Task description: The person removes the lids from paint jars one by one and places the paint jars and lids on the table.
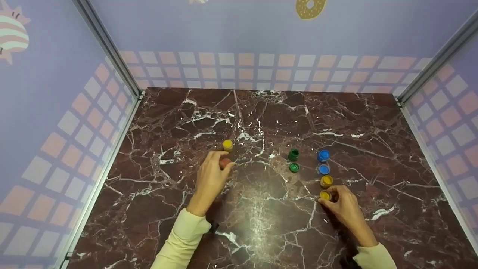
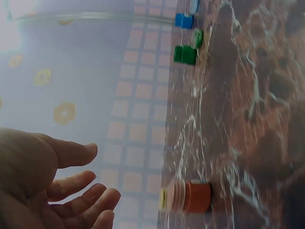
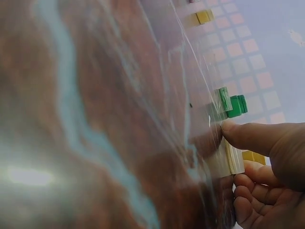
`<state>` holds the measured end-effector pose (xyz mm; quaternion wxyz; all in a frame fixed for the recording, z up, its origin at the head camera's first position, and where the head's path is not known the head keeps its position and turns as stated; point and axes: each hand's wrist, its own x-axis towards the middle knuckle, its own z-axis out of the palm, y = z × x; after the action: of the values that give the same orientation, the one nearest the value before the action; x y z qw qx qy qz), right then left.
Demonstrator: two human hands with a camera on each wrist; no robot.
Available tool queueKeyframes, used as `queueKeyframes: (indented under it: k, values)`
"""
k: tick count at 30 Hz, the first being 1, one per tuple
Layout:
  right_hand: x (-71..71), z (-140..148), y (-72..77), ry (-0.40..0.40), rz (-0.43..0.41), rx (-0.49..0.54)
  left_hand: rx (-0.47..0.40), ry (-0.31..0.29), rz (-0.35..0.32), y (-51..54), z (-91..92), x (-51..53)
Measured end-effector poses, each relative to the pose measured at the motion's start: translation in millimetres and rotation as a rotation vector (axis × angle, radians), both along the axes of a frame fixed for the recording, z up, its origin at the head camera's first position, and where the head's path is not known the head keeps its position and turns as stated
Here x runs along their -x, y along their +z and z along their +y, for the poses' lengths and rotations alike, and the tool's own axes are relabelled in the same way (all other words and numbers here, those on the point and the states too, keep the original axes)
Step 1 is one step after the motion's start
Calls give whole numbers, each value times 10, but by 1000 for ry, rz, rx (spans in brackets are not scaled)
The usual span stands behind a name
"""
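Small paint pots are spread on the bench [image 1: 254, 220] around two hands. By the right hand [image 1: 345, 205], a yellow lid [image 1: 325, 195] is pinched between thumb and curled fingers, low at the bench surface; just beyond that hand, an ochre pot [image 1: 326, 181] is seen from above, filled with yellow within its darker rim. Farther beyond the right hand, a blue lid [image 1: 323, 169] is set next to a blue pot [image 1: 323, 155], in whose round top bright blue is seen. Ahead and to the left of the same hand, a green pot [image 1: 294, 154] stands upright, dark green at the mouth, with a green lid [image 1: 294, 167] placed on its near side. The left hand [image 1: 211, 173] is held open, thumb and relaxed fingers parted, and nothing is gripped by it; from the left wrist, a gap is seen between its fingertips and the orange pot [image 2: 196, 196]. That pot is stood upright just ahead of the left hand, its glossy orange body topped by a paler, ridged pinkish part; whether this is a cap or a threaded neck cannot be told. Beyond it, slightly farther from the left hand, a yellow pot [image 1: 227, 145] is placed, bright yellow on top.
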<state>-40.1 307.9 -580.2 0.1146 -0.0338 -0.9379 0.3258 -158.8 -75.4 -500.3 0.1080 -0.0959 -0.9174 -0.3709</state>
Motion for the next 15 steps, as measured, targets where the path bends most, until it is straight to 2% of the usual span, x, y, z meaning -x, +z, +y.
queueKeyframes:
  k: [7, 15]
  values:
    - [-6, -12, -34, -3, 54, -18, -2, 6, -64, -71, -154, 70]
    - [-9, -20, -43, 0, 79, -31, 37, -39, -180, -250, -231, 175]
